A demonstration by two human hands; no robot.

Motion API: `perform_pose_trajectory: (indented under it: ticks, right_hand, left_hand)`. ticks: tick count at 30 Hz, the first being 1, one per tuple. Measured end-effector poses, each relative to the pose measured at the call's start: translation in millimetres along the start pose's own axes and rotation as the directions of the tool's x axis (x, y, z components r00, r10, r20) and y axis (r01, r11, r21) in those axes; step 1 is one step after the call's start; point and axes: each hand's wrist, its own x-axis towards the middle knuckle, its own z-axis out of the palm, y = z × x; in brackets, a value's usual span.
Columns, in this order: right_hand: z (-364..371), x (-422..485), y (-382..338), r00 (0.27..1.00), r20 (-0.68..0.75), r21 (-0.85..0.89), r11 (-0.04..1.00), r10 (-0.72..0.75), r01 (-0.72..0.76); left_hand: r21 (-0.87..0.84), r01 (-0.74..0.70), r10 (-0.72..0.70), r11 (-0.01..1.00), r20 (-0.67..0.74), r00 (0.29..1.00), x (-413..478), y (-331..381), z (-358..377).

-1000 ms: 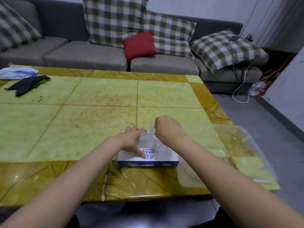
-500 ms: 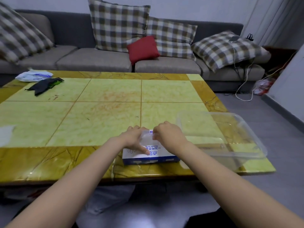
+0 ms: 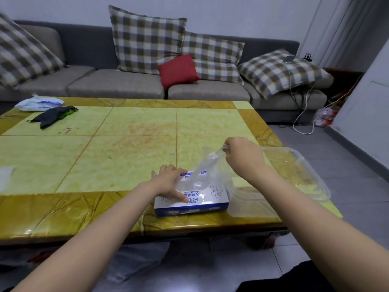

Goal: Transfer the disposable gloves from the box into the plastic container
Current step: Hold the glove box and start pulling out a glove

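Glove (image 3: 207,165) pinched by curled right hand (image 3: 242,157) above box (image 3: 200,208), left hand (image 3: 168,183) seemingly flat, pressing box top

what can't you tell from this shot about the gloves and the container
- Head view, gloves left in the box: opening covered by the left hand and the glove.
- Head view, fingertips of the right hand: hidden behind the hand itself.
- Head view, contents of the plastic container: clear walls and glare hide any clear gloves.

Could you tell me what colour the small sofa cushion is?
The cushion is red; head view.
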Motion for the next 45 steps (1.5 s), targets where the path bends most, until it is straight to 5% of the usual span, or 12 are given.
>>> perform_pose_trajectory:
  ticks: [6,10,15,22,29,39,42,45]
  right_hand:
    - [6,-2,12,0.999,0.001,0.117,0.993,0.034,-0.034]
    - [-1,0,17,0.997,-0.032,0.229,0.972,0.067,-0.058]
    - [-26,2,29,0.968,-0.161,0.294,0.946,0.191,-0.137]
    - [-32,-3,52,0.991,0.011,0.307,0.942,0.135,-0.132]
    - [-34,-12,65,0.980,0.200,0.500,0.862,-0.021,-0.083]
    - [-25,-17,108,0.976,-0.050,0.249,0.949,0.212,-0.193]
    - [-29,-17,101,0.974,-0.131,0.354,0.926,0.184,-0.127]
    - [-32,-20,83,0.996,-0.012,0.536,0.841,0.093,-0.073]
  left_hand:
    - [-0.053,-0.092,0.080,0.994,-0.187,0.979,-6,13,6]
    - [-0.162,-0.066,0.043,0.985,-0.145,0.988,-7,15,1]
    - [-0.090,-0.042,0.039,0.995,-0.032,0.999,-3,23,-12]
    - [-0.491,-0.257,0.128,0.832,-0.282,0.951,-1,60,-49]
    - [-0.392,-0.453,0.287,0.801,-0.412,0.865,17,106,-55]
    - [-0.619,-0.360,-0.013,0.698,-0.514,0.858,30,119,-62]
    - [-0.669,-0.363,-0.022,0.649,-0.493,0.870,30,121,-63]
    - [-0.706,-0.389,0.026,0.592,-0.465,0.885,31,127,-60]
